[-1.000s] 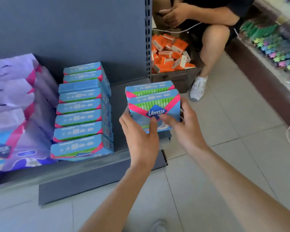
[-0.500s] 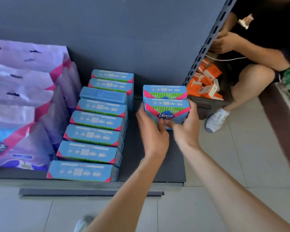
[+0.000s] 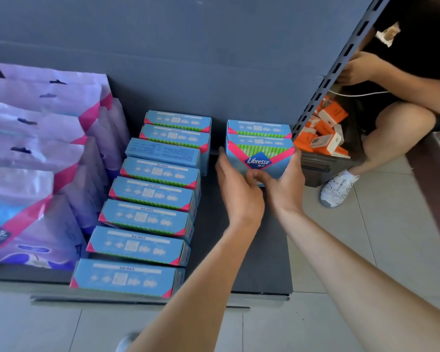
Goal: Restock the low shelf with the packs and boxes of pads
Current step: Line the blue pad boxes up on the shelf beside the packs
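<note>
Two blue Libresse boxes of pads (image 3: 259, 151) stand one behind the other at the back right of the low dark shelf (image 3: 262, 262). My left hand (image 3: 236, 191) grips their left side and my right hand (image 3: 282, 184) grips the right side and front bottom. A row of several identical blue boxes (image 3: 148, 214) runs front to back on the shelf just to the left. Purple packs of pads (image 3: 36, 158) fill the shelf's far left.
A slotted shelf upright (image 3: 341, 64) stands right of the held boxes. Behind it a crate of orange boxes (image 3: 323, 133) sits on the tiled floor, with a crouching person (image 3: 401, 118) beside it. The grey back panel (image 3: 188, 59) closes the shelf's rear.
Both hands have carried the two boxes from above the shelf's front edge down and back, close to the rear panel. My view has tilted downward onto the shelf.
</note>
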The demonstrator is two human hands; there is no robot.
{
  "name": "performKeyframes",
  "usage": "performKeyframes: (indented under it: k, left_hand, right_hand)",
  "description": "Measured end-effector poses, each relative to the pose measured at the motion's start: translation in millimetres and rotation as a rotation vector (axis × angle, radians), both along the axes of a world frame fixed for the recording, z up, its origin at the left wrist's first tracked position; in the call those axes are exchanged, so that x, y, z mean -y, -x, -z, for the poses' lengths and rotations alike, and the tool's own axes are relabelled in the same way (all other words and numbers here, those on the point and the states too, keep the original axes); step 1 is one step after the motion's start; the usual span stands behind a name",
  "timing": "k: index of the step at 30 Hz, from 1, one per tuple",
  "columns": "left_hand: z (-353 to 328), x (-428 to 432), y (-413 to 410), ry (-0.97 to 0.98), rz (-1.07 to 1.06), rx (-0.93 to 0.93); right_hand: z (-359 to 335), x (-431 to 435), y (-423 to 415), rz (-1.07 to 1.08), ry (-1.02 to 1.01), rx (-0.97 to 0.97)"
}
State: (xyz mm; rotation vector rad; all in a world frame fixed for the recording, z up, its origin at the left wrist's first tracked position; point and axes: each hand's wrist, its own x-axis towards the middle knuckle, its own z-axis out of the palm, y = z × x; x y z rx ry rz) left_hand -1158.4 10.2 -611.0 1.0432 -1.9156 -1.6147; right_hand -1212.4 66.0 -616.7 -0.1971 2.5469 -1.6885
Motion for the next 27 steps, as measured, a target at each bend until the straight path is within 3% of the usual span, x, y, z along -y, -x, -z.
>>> performKeyframes:
  k: [8, 13, 20, 27]
  left_hand:
    - [-2.7, -3.8, -6.7, 0.006, 0.023, 0.050]
    - [-6.7, -21.9, -34.9, 0.119, 0.071, 0.148]
    - [-8.8, -20.5, -61.6, 0.382, 0.191, 0.236]
    - [-21.8, -47.6, -91.1, 0.581, 0.495, 0.266]
  right_hand:
    - [-2.9, -1.8, -3.6, -0.005, -0.001, 0.055]
    - [-8.3, -1.4, -3.7, -0.006, -0.053, 0.089]
    - [-6.2, -19.9, -17.9, 0.000, -0.242, 0.131]
    - [-12.1, -85.0, -79.3, -0.049, -0.531, 0.098]
